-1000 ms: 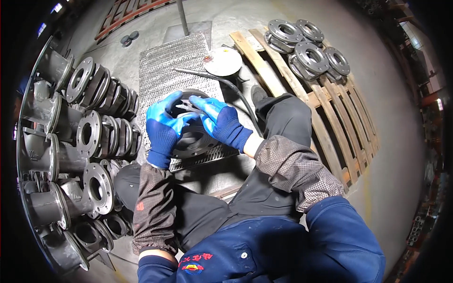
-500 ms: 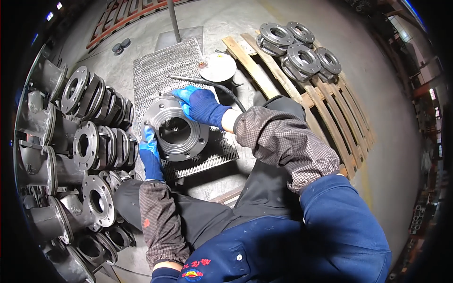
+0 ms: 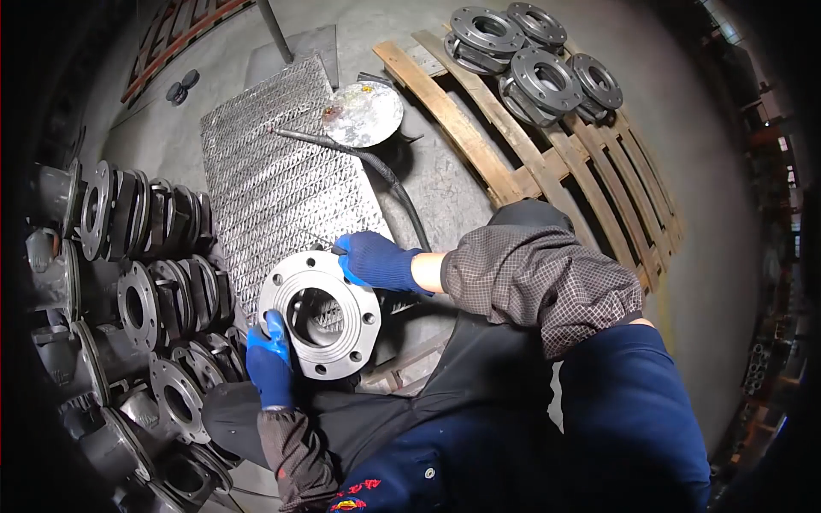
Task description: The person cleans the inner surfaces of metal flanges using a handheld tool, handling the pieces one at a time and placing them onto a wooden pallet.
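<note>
Both hands hold a grey metal pipe flange, a thick ring with bolt holes round its edge and concentric grooves about a wide bore. It is tilted, its grooved face up towards me, over the near end of a metal grating. My left hand, in a blue coated glove, grips the flange's left lower rim with the thumb on the face. My right hand, gloved alike, grips its upper right rim; those fingertips are partly hidden. Through the bore some bright metal shows, and I cannot tell what it belongs to.
Stacked flanged metal fittings crowd the left side. A round, stained plate stands beyond the grating, near a black cable with a rod-like end. At right, a wooden pallet carries several flanged parts. A post rises behind.
The flange has come nearer to me in both hands and tipped, its face now brighter. My view has shifted too, so the grating and pallet sit differently.
</note>
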Demonstrator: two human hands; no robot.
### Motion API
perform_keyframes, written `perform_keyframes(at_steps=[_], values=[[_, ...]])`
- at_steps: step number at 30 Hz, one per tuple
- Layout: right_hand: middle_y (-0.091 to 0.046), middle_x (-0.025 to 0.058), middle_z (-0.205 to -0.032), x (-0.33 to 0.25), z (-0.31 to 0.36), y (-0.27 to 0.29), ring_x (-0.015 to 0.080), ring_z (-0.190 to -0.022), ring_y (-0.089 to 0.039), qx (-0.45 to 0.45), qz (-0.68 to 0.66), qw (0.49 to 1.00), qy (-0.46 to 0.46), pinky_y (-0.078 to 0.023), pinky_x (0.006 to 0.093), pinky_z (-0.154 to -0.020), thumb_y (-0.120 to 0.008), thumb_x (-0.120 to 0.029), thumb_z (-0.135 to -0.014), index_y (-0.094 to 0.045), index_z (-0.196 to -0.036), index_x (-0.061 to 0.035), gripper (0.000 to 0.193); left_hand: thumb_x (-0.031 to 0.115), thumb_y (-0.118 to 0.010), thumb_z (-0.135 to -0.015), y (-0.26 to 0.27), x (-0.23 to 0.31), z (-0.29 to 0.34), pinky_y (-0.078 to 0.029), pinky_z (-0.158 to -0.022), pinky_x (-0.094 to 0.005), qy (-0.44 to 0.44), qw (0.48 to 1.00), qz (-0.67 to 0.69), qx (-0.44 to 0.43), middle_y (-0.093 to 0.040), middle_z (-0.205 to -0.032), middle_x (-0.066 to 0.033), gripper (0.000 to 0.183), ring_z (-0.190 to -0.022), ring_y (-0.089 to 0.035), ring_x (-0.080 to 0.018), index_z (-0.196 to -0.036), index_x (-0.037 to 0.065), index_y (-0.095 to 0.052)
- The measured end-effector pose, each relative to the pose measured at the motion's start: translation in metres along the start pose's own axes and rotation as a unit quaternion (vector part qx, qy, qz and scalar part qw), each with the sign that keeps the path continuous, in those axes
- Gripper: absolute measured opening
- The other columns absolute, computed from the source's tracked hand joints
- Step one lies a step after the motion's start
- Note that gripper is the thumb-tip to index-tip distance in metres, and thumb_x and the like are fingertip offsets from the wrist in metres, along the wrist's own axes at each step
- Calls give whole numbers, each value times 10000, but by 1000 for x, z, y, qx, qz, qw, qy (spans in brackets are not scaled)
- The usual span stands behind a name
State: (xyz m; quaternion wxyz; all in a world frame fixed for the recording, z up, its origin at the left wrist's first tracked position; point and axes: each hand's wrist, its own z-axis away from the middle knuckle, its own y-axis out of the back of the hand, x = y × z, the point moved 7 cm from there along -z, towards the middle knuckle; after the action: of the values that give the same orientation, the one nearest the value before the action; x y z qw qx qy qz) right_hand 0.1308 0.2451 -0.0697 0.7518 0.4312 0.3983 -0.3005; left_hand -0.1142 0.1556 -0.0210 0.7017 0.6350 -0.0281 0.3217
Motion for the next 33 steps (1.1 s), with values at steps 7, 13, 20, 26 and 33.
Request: perform_keyframes(at_steps=[7,13,20,26,33], values=[[-643,207,-742,-33,-16,7,332,-690,-627,-68,51,996,15,-490,394,-684,-495,-163,-759,-624,-837,-5,219,390,-436,-974,-15,-46,40,-467,-660,-391,-77,990,117,22,-618,-844,-276,482,-727,-601,-356,-1004,-64,-596],[-654,218,-827,-23,-18,2,364,-778,-633,-40,59,996,62,-497,421,-724,-491,-177,-762,-653,-791,-17,230,298,-439,-992,-32,-24,48,-437,-787,-294,39,900,418,-118,-600,-993,-68,404,-848,-520,-135,-1094,-71,-567],[-644,163,-740,3,26,53,279,-619,-619,90,136,981,101,-495,375,-620,-491,-157,-791,-638,-829,-18,206,261,-445,-989,-11,69,55,-435,-830,-261,-79,869,471,-128,-607,-1037,-61,356,-909,-540,-111,-1113,-50,-568],[-603,86,-669,33,79,122,174,-619,-559,224,-51,971,60,-471,323,-600,-572,-130,-763,-657,-773,-29,133,262,-478,-973,-27,107,52,-446,-744,-258,-126,862,461,-172,-619,-969,-65,351,-836,-543,-117,-1086,-56,-572],[-638,113,-746,139,118,244,251,-670,-602,314,151,937,38,-486,351,-610,-580,-94,-724,-662,-730,-77,84,373,-518,-930,-110,235,38,-269,-429,-218,-164,895,327,-257,-425,-603,72,336,-504,-366,-36,-822,58,-561]])
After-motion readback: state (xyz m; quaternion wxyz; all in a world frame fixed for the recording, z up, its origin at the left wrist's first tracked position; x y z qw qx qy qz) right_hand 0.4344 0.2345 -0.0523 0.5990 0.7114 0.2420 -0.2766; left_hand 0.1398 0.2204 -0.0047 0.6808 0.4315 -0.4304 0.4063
